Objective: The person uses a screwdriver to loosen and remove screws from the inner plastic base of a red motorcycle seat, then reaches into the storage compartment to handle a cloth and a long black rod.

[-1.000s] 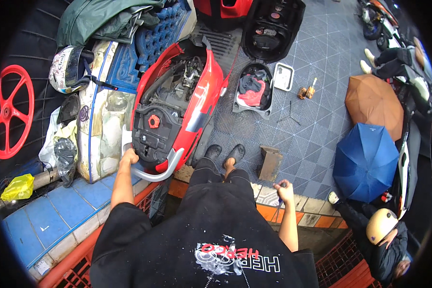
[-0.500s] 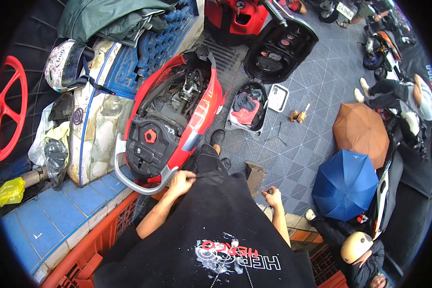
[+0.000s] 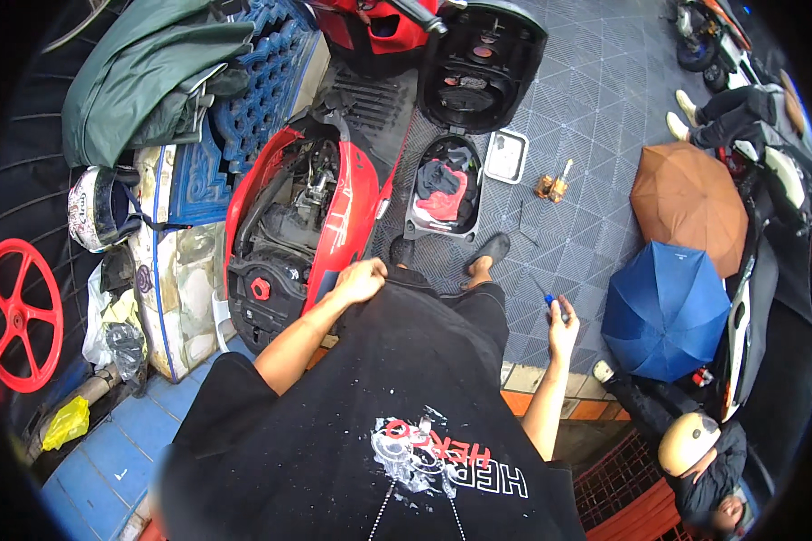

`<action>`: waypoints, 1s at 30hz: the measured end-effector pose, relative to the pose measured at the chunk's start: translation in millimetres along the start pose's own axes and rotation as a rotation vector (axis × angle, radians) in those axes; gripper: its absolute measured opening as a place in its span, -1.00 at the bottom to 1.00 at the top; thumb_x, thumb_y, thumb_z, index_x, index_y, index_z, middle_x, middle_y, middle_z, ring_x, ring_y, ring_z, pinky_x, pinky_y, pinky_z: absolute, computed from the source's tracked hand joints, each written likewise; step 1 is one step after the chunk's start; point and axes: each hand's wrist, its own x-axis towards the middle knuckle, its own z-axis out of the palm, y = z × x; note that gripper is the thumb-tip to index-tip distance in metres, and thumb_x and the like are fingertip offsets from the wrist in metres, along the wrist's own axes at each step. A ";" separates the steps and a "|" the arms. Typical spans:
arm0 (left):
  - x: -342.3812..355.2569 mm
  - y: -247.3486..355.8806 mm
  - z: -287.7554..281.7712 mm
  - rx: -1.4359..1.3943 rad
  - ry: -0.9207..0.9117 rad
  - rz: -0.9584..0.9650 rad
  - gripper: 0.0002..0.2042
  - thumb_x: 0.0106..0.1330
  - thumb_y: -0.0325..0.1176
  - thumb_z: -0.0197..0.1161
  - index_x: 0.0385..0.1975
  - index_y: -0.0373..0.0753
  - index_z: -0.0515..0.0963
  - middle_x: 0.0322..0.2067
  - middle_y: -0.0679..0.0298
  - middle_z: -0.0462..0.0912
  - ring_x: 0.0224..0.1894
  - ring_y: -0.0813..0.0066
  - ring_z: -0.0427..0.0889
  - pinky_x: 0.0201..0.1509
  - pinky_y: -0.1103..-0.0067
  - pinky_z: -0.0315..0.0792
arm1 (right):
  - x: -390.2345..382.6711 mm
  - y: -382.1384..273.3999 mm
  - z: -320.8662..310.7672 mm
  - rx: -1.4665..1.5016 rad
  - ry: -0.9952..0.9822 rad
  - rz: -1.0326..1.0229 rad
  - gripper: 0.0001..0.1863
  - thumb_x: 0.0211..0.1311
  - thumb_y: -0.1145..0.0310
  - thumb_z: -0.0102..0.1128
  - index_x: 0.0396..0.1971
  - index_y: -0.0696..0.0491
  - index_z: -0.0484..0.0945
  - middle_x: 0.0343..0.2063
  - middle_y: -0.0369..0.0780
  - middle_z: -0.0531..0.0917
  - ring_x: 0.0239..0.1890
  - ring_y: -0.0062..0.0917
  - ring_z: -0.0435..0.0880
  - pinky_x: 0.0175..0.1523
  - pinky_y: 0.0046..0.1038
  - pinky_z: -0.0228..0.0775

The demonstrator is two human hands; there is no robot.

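My left hand (image 3: 363,280) is closed on the lower edge of my black shirt (image 3: 406,379), close by the scooter's rear end. A scooter (image 3: 358,203) with red side panels stands at the left, its seat off and its engine bay uncovered. Its red fuel cap (image 3: 260,288) sits on a black cover nearest me. Away from the scooter, to the right, my right hand (image 3: 563,329) holds a small screwdriver (image 3: 549,298) by its blue handle. The thin shaft points away from me, over the grey floor.
Ahead lie an upturned black seat (image 3: 483,86), a grey bin (image 3: 442,232) of cloths, a white tray (image 3: 506,156), gold-coloured parts (image 3: 552,187) and a thin rod-like tool (image 3: 522,221). Blue (image 3: 668,311) and brown umbrellas (image 3: 690,194) stand right, beside a person in a cream helmet (image 3: 688,444).
My right hand has moved outward to the right, and the blue screwdriver handle now shows. My feet stand farther apart. The whole view has shifted, and my left hand stays at the shirt's edge.
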 end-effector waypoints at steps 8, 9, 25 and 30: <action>154.1 -0.7 -39.2 0.066 0.723 -0.137 -0.68 0.11 -0.18 0.33 -0.25 -0.28 0.60 -0.24 0.03 0.65 -0.11 0.09 0.62 -0.02 0.33 0.47 | 73.1 72.6 11.9 0.592 0.055 0.680 -0.61 0.36 0.15 0.06 -0.01 0.15 0.46 -0.31 -0.12 0.68 -0.39 -0.38 0.71 -0.32 -0.43 0.58; 170.1 -5.3 -53.8 0.172 0.776 -0.201 -0.68 0.13 -0.17 0.32 -0.22 -0.25 0.59 -0.17 0.04 0.62 -0.05 0.09 0.58 0.04 0.31 0.44 | 75.6 76.6 18.2 0.621 0.023 0.720 -0.62 0.34 0.14 0.03 -0.04 0.13 0.47 -0.29 -0.10 0.68 -0.38 -0.36 0.71 -0.30 -0.39 0.58; 311.6 -85.7 -134.5 0.052 0.743 -0.400 -0.68 0.26 -0.08 0.26 -0.37 -0.26 0.70 -0.45 0.09 0.71 -0.32 0.31 0.70 -0.15 0.42 0.48 | 89.0 124.6 103.7 0.299 -0.256 0.853 -0.67 0.22 0.25 -0.07 -0.13 0.13 0.48 -0.47 -0.20 0.65 -0.52 -0.48 0.70 -0.62 -0.62 0.39; 301.5 -119.5 -152.8 -0.507 0.627 -0.371 -0.70 0.32 -0.17 0.20 -0.13 -0.25 0.66 -0.32 0.19 0.73 -0.32 0.28 0.69 -0.15 0.43 0.49 | 94.2 122.1 113.3 0.278 -0.290 0.823 -0.68 0.23 0.25 -0.08 -0.12 0.11 0.46 -0.47 -0.20 0.64 -0.55 -0.50 0.68 -0.69 -0.63 0.33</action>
